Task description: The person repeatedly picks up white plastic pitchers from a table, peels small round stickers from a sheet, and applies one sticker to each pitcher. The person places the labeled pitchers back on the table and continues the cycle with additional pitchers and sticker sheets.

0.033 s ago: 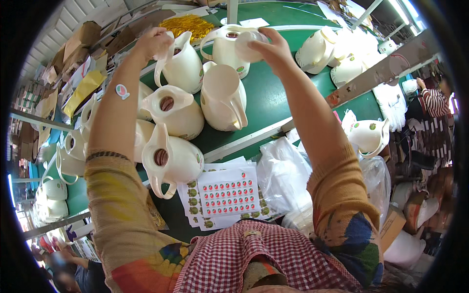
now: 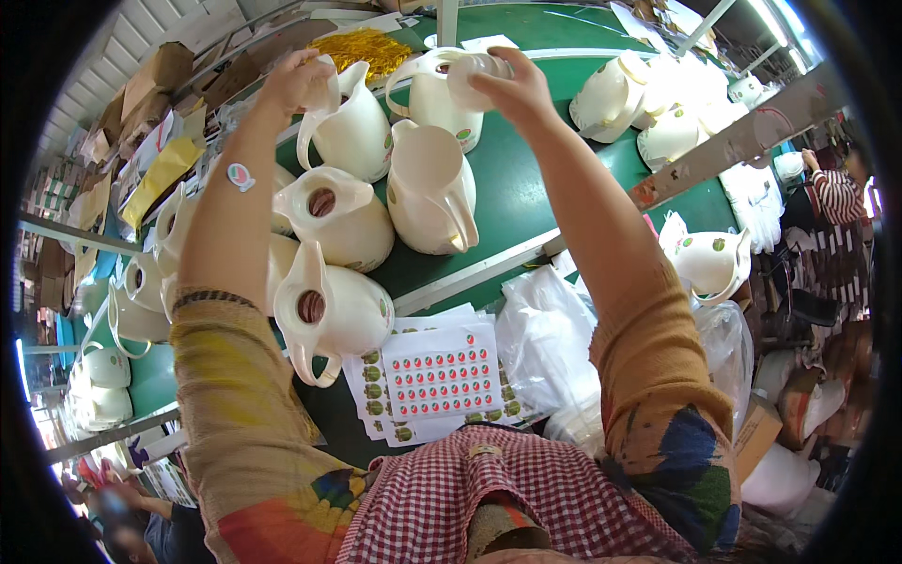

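Observation:
At the far side of the table, my right hand (image 2: 519, 86) grips a translucent, round, cup-like plastic piece (image 2: 468, 83) in front of a cream jug (image 2: 434, 99). My left hand (image 2: 299, 81) is closed on a similar pale translucent plastic piece (image 2: 325, 89), beside the handle of another cream jug (image 2: 355, 132); its exact form is partly hidden. Between my arms stand more cream jugs, one with a wide open mouth (image 2: 432, 193) and two with round top openings, a middle jug (image 2: 348, 221) and a near jug (image 2: 343, 310). A round sticker (image 2: 241, 177) clings to my left forearm.
Sticker sheets (image 2: 442, 376) and clear plastic bags (image 2: 545, 338) lie close to my body. More jugs stand left and right, including a bright group (image 2: 658, 99). A metal bar (image 2: 733, 132) crosses at right. Gold tinsel (image 2: 362, 52) and cardboard lie at the back.
My right hand and its plastic piece have shifted slightly left and up. The piece in my left hand shows a little more. The jugs keep their arrangement.

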Tool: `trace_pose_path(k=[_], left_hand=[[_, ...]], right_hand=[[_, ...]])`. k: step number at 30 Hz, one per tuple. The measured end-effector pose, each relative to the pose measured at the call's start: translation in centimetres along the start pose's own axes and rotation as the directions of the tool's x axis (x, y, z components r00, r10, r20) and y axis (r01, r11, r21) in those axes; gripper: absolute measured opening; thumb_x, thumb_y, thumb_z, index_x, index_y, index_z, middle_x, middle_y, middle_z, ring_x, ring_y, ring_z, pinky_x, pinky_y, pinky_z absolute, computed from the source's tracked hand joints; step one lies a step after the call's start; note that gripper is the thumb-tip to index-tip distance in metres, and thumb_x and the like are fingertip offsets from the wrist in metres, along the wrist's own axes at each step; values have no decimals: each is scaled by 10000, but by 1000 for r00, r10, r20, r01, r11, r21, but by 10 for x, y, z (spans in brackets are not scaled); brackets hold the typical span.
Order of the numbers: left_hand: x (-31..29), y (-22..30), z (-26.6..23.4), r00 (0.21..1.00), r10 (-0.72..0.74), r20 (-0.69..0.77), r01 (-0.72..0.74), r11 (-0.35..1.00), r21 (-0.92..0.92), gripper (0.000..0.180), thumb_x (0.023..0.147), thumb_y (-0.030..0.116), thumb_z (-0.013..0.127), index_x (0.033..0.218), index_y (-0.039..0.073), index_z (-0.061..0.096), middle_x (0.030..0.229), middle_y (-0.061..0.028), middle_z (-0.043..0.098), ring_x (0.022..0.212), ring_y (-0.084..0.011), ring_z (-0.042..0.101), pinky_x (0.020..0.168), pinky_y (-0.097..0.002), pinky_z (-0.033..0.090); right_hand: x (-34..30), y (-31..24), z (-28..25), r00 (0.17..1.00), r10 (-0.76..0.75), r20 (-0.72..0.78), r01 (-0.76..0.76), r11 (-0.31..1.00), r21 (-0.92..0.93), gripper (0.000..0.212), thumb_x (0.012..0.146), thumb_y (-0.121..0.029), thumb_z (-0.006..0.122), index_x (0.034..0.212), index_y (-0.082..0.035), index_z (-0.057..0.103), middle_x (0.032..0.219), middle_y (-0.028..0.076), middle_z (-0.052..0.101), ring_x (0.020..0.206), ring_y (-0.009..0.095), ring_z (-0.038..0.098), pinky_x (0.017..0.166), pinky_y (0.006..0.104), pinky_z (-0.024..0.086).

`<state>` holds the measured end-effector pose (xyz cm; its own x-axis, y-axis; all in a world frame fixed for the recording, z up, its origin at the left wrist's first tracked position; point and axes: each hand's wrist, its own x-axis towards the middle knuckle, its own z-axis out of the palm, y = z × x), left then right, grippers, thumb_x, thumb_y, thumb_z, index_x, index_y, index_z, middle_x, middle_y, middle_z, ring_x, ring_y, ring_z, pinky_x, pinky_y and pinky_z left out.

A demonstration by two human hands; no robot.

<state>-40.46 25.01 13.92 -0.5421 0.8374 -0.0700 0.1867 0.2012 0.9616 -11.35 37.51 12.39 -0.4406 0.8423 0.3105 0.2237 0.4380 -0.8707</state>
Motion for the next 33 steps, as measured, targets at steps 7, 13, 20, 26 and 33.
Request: trace_pose_path(k=[7, 13, 20, 26, 33], left_hand=[[43, -67, 19, 845, 404, -350, -199, 846, 494, 473, 718, 136, 594, 1188, 97, 560, 1050, -107, 617, 983, -228, 586, 829, -320, 463], [38, -70, 26, 979, 193, -61, -123, 804, 582, 480, 716, 166, 611, 1192, 139, 559, 1146, -107, 595, 1036, -259, 569, 886, -337, 434], [29, -41, 40, 889, 456, -50, -278, 623, 731, 436, 725, 154, 559, 1160, 141, 581, 1134, -103, 602, 1014, -268, 574, 870, -352, 446], [2, -29, 93, 874, 378, 305, -472, 514, 716, 332, 742, 164, 554, 1060, 135, 644, 1009, -74, 653, 943, -282, 602, 844, -350, 466], [-64, 19, 97, 759, 566, 323, -646, 587, 488, 257, 858, 65, 542, 1099, 3, 607, 1070, -94, 632, 996, -168, 582, 893, -286, 430]], right_hand=[[64, 42, 59, 859, -486, 158, 450, 571, -687, 411, 698, -61, 597, 1100, -143, 561, 1232, 66, 452, 1049, 294, 501, 887, 395, 432], [66, 72, 86, 854, -407, 323, 511, 544, -665, 483, 742, -45, 519, 1209, -167, 532, 1343, 58, 423, 1226, 274, 396, 1020, 390, 305], [23, 28, 60, 948, -237, -212, 246, 969, 19, 298, 774, -90, 559, 1066, -53, 611, 1002, 115, 633, 880, 218, 600, 780, 322, 466], [-161, 32, -54, 975, -218, 42, 210, 967, 143, 81, 785, 7, 600, 865, 8, 618, 833, 107, 650, 752, 157, 617, 670, 258, 477], [-397, 74, -305, 818, 161, -553, -333, 916, -226, 140, 847, 11, 498, 927, 2, 612, 859, 79, 630, 795, 158, 595, 740, 283, 483]])
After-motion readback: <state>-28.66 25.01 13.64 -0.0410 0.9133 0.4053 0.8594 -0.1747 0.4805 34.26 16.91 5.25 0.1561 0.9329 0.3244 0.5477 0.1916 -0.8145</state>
